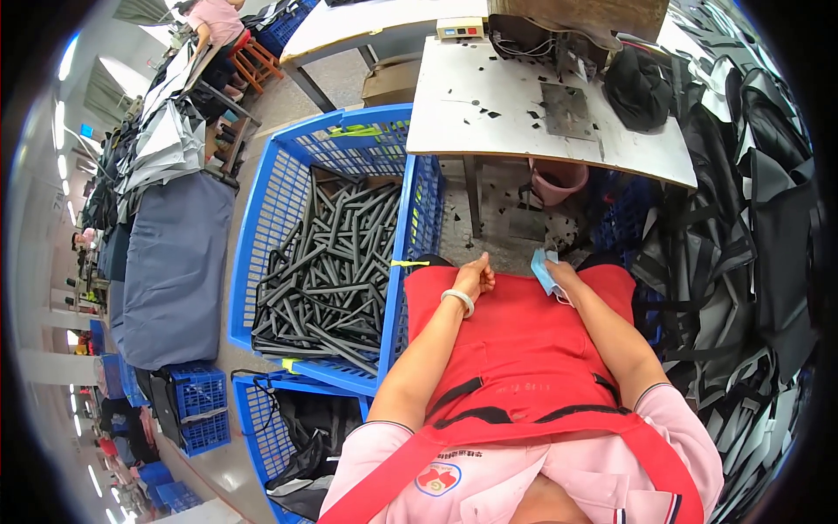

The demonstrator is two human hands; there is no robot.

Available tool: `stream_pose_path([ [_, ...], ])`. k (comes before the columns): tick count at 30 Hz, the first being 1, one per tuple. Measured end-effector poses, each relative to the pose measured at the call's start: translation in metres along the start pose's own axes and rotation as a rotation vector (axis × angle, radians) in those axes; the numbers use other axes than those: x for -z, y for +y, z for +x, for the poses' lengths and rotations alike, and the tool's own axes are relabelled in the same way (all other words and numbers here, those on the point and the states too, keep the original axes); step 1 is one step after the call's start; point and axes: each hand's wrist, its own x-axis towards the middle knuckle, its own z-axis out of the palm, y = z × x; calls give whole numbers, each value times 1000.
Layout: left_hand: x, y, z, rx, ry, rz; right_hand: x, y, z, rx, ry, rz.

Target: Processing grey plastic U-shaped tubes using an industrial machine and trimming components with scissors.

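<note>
My right hand (566, 278) is closed round a light blue face mask (546, 272), whose white ear loop hangs by the fingers. Over the left side of my red apron (515, 327), my left hand (474, 279) is curled closed, and nothing shows in it; a pale bangle circles that wrist. Just left of it stands a big blue plastic crate (391, 306), with a yellow strip tied at its rim. Inside lies a heap of dark grey strips (327, 253).
Ahead is a white worktable (489, 122) with a machine (567, 52), black scraps and a black fabric piece (640, 87). A pink bucket (559, 181) sits underneath. Black and grey cut pieces (707, 227) pile up on the right. Another blue crate (262, 419) holds black material. Someone (218, 26) works far left.
</note>
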Motion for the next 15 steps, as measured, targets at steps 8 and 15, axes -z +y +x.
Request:
stream_pose_path([
  [8,-3,-2,1,-18,65,23,-9,6,-15,184,-6,-373],
  [15,-4,-1,-1,-92,38,173,-8,3,-15,190,2,-410],
])
